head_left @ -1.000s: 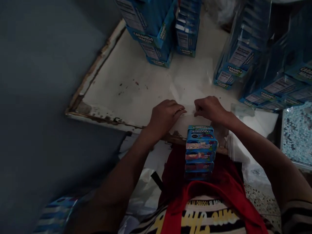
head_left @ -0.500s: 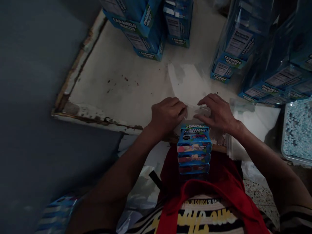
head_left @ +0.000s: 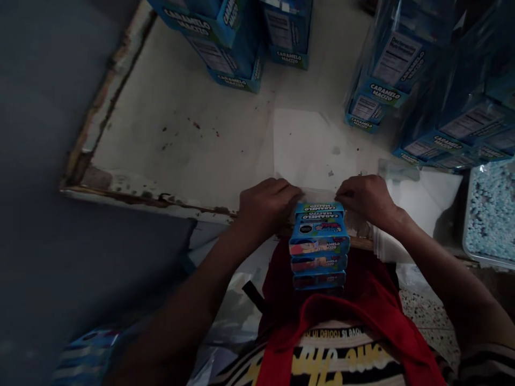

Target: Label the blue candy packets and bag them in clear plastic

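Translucent plastic film, in the head view, spans from the left hand to the right hand, each grip closed to a pinch on one end, just beyond the blue Caramelo Macizo boxes at the near edge of the tabletop.

Just beyond the blue box row, I find the clear film between left hand and right hand too faint to trace; fingertip contact on it cannot be confirmed. The row's near end fades into shadow. Beyond the row, to its left, the stacked boxes run out of view above. Right of it, the tray is cut off, its contents too fine to identify.
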`<state>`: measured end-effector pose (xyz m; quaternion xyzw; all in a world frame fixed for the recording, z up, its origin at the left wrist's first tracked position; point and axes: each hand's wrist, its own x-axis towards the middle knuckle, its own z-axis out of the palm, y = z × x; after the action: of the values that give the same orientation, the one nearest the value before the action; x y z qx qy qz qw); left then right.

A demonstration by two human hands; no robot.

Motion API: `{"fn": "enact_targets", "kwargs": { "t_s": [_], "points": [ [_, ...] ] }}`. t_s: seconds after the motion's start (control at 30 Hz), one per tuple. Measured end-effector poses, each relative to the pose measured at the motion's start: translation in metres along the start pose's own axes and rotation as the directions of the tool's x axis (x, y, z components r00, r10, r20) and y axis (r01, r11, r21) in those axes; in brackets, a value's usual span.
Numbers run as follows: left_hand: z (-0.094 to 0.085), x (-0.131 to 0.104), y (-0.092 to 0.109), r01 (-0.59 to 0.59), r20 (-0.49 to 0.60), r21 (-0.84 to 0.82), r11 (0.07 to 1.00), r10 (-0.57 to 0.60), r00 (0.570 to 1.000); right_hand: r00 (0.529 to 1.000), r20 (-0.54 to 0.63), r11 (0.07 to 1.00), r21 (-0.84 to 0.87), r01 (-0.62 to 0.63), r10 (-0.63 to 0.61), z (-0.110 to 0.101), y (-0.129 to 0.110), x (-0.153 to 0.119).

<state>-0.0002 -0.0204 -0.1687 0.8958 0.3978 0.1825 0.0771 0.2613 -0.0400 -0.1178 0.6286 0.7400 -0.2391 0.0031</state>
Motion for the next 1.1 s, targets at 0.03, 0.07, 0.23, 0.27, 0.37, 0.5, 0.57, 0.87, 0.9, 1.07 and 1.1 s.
{"fn": "enact_targets", "kwargs": {
  "t_s": [0.03, 0.07, 0.23, 0.27, 0.37, 0.5, 0.57, 0.87, 0.9, 1.07, 1.1],
  "points": [
    [-0.007, 0.001, 0.001, 0.0, 0.036, -0.038, 0.999, 0.001, 0.999, 1.0, 0.007, 0.999, 0.037, -0.01, 0.009, -0.004, -0.002, -0.003],
    [-0.015, 0.001, 0.002, -0.002, 0.072, -0.073, 0.997, 0.007, 0.997, 1.0, 0.011, 0.997, 0.07, -0.017, 0.016, -0.01, -0.004, -0.007],
    [-0.065, -0.008, 0.029, 0.044, 0.027, -0.18, 0.983, -0.04, 0.999, 0.997, -0.078, 0.974, 0.227, 0.003, 0.015, -0.04, -0.025, -0.042],
    [-0.072, -0.012, 0.038, 0.077, -0.017, -0.184, 0.98, -0.081, 0.997, 0.993, -0.12, 0.964, 0.264, 0.021, 0.011, -0.044, -0.031, -0.052],
    [-0.079, -0.025, 0.064, 0.21, -0.163, -0.208, 0.955, -0.245, 0.956, 0.958, -0.285, 0.957, 0.286, 0.055, 0.03, -0.044, -0.053, -0.079],
    [-0.061, -0.033, 0.088, 0.349, -0.383, -0.279, 0.895, -0.437, 0.814, 0.78, -0.623, 0.996, 0.02, 0.083, -0.052, -0.022, -0.074, -0.095],
    [-0.049, -0.032, 0.093, 0.343, -0.49, -0.297, 0.891, -0.451, 0.747, 0.624, -0.754, 0.979, -0.144, 0.147, -0.204, -0.009, -0.074, -0.098],
    [-0.021, -0.073, 0.092, 0.127, -0.72, -0.139, 0.982, -0.188, 0.668, 0.508, -0.712, 0.87, -0.335, 0.362, -0.486, 0.034, -0.034, -0.119],
    [-0.015, -0.08, 0.089, 0.104, -0.724, -0.115, 0.988, -0.154, 0.672, 0.502, -0.737, 0.885, -0.305, 0.351, -0.453, 0.039, -0.034, -0.115],
    [0.036, -0.082, 0.061, 0.173, -0.758, -0.3, 0.938, -0.345, 0.553, 0.505, -0.844, 0.962, -0.046, 0.271, -0.182, 0.061, -0.041, -0.083],
    [0.045, -0.075, 0.058, 0.211, -0.748, -0.394, 0.894, -0.446, 0.492, 0.524, -0.838, 0.961, -0.002, 0.277, -0.153, 0.063, -0.042, -0.079]
  ]
}}
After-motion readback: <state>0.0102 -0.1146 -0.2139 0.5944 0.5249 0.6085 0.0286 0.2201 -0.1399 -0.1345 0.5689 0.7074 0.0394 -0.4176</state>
